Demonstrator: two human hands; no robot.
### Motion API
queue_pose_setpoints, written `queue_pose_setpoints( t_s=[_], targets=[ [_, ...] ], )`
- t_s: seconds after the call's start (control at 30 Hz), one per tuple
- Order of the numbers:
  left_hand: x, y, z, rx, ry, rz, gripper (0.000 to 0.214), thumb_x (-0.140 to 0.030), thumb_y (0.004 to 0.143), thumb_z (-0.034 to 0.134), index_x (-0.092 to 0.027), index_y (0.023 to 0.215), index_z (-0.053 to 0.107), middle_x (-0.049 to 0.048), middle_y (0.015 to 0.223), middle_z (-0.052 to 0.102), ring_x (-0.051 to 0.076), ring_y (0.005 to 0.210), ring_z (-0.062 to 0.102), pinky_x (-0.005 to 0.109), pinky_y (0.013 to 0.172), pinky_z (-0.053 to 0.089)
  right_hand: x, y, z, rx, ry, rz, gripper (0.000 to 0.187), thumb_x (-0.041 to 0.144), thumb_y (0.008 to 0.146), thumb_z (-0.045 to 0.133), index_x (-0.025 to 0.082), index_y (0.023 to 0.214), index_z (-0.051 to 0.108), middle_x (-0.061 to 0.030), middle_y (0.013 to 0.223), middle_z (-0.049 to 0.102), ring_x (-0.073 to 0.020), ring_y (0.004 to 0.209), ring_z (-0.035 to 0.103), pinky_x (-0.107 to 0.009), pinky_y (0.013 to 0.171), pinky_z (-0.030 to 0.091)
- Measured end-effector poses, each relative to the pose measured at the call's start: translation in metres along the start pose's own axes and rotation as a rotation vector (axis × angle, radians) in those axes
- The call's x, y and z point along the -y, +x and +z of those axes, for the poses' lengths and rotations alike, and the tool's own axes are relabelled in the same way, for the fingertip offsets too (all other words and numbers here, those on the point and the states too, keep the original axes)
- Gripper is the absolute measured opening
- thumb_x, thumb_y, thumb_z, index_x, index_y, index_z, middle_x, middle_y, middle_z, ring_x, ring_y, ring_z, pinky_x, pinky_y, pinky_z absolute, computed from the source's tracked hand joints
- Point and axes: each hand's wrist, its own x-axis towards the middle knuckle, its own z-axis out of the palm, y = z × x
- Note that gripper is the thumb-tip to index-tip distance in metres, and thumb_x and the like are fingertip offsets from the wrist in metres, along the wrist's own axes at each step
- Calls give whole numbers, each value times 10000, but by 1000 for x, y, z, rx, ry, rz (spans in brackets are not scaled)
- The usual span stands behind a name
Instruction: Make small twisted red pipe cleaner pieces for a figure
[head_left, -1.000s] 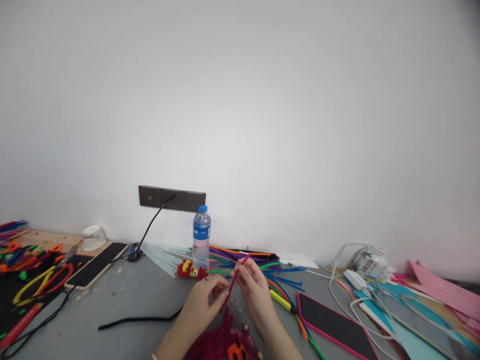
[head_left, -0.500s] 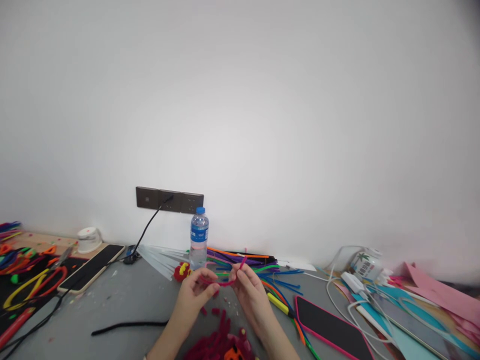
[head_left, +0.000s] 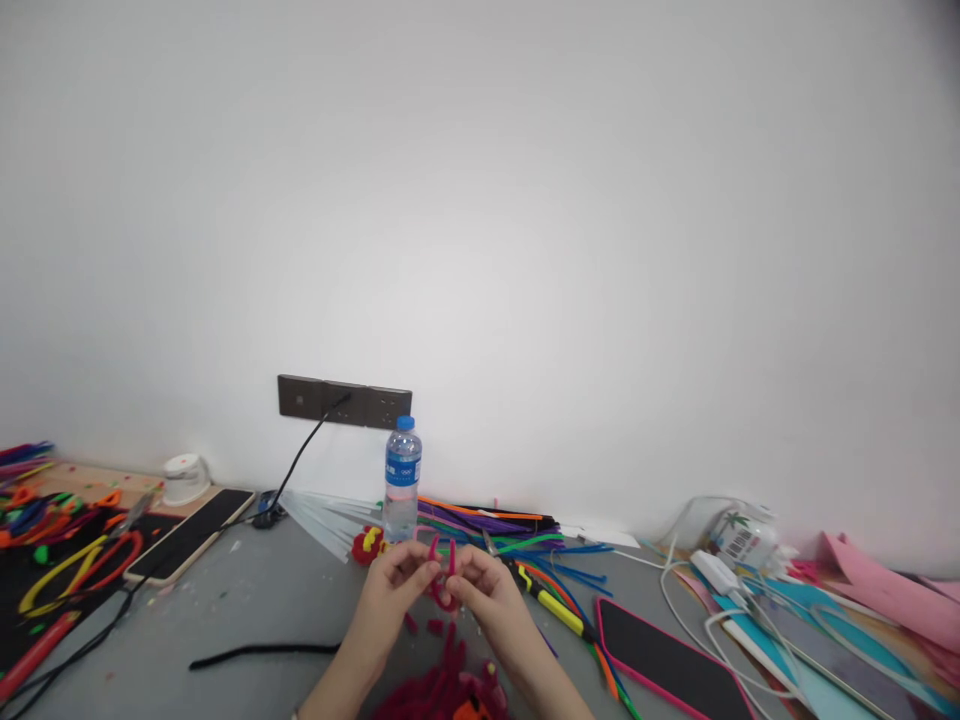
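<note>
My left hand [head_left: 397,595] and my right hand [head_left: 484,590] are close together above the table, each pinching part of a magenta pipe cleaner [head_left: 442,597]. Its two ends stick up side by side between my fingertips, and a bend hangs below. Under my wrists lies a heap of dark red fuzzy pieces [head_left: 420,695], with an orange and black bit [head_left: 471,710] among them. A small red and yellow fuzzy piece [head_left: 367,545] rests just beyond my left hand. Behind my right hand is a tool with a yellow and black handle [head_left: 555,608].
A water bottle [head_left: 403,485] stands near the wall beside bundled coloured pipe cleaners [head_left: 495,520]. One phone [head_left: 667,660] lies at right, another [head_left: 191,535] at left. Scissors [head_left: 112,565], a black pipe cleaner [head_left: 262,652], white cables [head_left: 701,630] and pink sheets [head_left: 885,590] surround the work area.
My hands have come closer together. The magenta pipe cleaner, stretched sideways between them before, is now bent with both ends upright. The view has shifted slightly.
</note>
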Motion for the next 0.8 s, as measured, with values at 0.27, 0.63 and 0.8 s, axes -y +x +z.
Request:
queue_pose_setpoints(
  t_s=[0.27,0.63,0.8],
  targets=[
    [2,0,2,171,-144,-63,272,-379,722,764,-171,704,589,-17,564,633,137,543,581,234,563,427,-3,1,-1,16,11,14,343,427,702,780,173,714,550,30,560,618,-98,462,530,-203,454,419],
    [-7,-4,5,266,-67,-112,419,-489,667,775,-173,633,502,-39,520,545,140,492,570,221,504,321,-9,-1,-2,14,71,-3,338,409,686,798,167,700,561,38,567,597,-81,440,529,-157,373,393],
    [-3,-3,4,305,-89,-106,424,-482,660,782,-181,625,486,-46,511,527,137,488,557,222,498,316,-10,-1,-1,35,100,10,336,404,693,795,167,696,556,33,559,597,-85,450,543,-154,378,400]
  ],
)
